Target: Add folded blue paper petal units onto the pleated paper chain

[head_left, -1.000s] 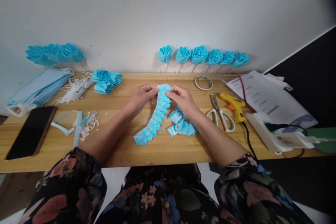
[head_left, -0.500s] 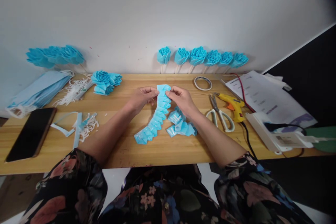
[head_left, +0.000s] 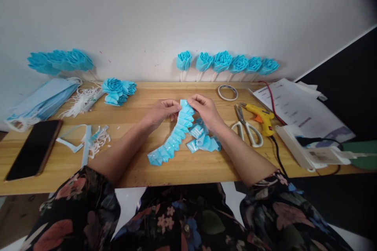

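A long blue pleated strip [head_left: 174,135], folded in overlapping points and shiny in places, curves down toward the table's front. My left hand [head_left: 163,112] pinches its upper end at the left edge between thumb and fingers. On the other side, my right hand [head_left: 204,110] pinches the top right corner of the same strip. Its lower end hangs free or rests on the wood; I cannot tell which. Partly beneath my right wrist lies a small heap of folded blue pieces [head_left: 203,141] with white marks.
Blue flowers on sticks [head_left: 222,62] lean against the wall, with more blue flowers [head_left: 116,91] at left. Scissors [head_left: 249,127], a yellow glue gun [head_left: 262,117], a tape roll [head_left: 227,92] and a white power strip [head_left: 297,149] lie right. Face masks [head_left: 44,98] and a phone [head_left: 33,149] lie left.
The strip's top end has shifted slightly right and toward me, while its lower end has swung a little left. My right fingers have moved up to its top corner.
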{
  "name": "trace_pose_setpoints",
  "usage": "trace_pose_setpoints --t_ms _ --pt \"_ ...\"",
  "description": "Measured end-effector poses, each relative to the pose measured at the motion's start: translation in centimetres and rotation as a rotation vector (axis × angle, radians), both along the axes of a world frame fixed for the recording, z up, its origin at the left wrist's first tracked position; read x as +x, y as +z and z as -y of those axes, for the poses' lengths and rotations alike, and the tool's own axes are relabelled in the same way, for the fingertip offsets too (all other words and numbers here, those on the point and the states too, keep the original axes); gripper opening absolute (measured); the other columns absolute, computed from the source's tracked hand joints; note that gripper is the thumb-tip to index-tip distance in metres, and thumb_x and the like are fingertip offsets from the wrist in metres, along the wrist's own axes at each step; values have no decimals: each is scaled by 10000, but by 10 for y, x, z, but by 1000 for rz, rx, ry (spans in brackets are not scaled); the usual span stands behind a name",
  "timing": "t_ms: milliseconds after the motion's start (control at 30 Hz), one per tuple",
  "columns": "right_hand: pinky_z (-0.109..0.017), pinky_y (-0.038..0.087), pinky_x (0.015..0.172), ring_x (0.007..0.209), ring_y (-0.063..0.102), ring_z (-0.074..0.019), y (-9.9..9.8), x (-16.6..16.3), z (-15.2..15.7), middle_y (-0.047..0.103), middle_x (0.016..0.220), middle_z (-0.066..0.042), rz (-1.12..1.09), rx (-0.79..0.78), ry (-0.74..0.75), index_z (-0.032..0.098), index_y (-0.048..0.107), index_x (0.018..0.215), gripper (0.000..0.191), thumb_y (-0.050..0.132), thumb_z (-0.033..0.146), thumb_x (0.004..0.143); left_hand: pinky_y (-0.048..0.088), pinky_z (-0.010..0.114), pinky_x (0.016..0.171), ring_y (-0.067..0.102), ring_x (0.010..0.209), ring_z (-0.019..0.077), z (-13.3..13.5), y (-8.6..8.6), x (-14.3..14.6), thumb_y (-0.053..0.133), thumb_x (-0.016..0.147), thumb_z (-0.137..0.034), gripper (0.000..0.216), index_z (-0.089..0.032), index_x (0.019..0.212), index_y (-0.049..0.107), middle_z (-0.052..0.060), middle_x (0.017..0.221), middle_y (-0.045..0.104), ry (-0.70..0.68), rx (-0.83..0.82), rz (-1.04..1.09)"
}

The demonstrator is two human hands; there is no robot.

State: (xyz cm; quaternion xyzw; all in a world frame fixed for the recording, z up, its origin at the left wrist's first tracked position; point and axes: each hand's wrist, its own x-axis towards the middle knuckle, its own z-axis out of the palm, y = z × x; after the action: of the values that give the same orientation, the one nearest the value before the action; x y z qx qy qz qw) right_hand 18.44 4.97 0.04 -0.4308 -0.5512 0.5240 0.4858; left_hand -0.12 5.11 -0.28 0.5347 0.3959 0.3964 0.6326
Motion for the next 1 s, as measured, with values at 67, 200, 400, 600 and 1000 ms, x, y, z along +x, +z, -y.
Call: trace_pose_setpoints --t_ms 67,200,400,600,1000 --pt "-256 377 628 635 436 -107 0 0 0 493 640 45 2 -4 -10 200 593 653 307 728 453 763 378 183 465 509 455 63 0 -1 0 834 674 -444 360 -132 673 654 -14 546 609 -5 19 0" --pt "-272 454 677 674 525 -130 -1 1 -1 559 684 26 -97 -100 -5 212 609 702 351 709 544 758 387 189 463 513 448 66 -3 -4 -2 842 652 -430 355 -135 674 645 -15 549 609 31 24 30" --pt "-289 499 677 727 594 -157 -4 0 -2 636 771 -18 -124 -151 69 203 672 781 479 692 680 748 416 199 474 518 455 71 -7 -4 -3 823 666 -389 320 -135 650 631 -13 555 602 153 28 88" --pt "-262 405 626 623 479 -115 -4 -1 0 524 626 47 -25 -98 86 206 592 672 385 791 533 702 418 191 474 516 456 67 -5 -4 -2 832 664 -380 317 -130 651 638 -13 553 602 132 22 92" --pt "-263 405 654 657 491 -119 -4 4 -4 545 660 41 9 -62 126 204 597 684 345 744 508 753 427 192 491 548 521 79 -8 -5 -6 869 657 -417 362 -126 684 654 1 596 615 51 -46 163"
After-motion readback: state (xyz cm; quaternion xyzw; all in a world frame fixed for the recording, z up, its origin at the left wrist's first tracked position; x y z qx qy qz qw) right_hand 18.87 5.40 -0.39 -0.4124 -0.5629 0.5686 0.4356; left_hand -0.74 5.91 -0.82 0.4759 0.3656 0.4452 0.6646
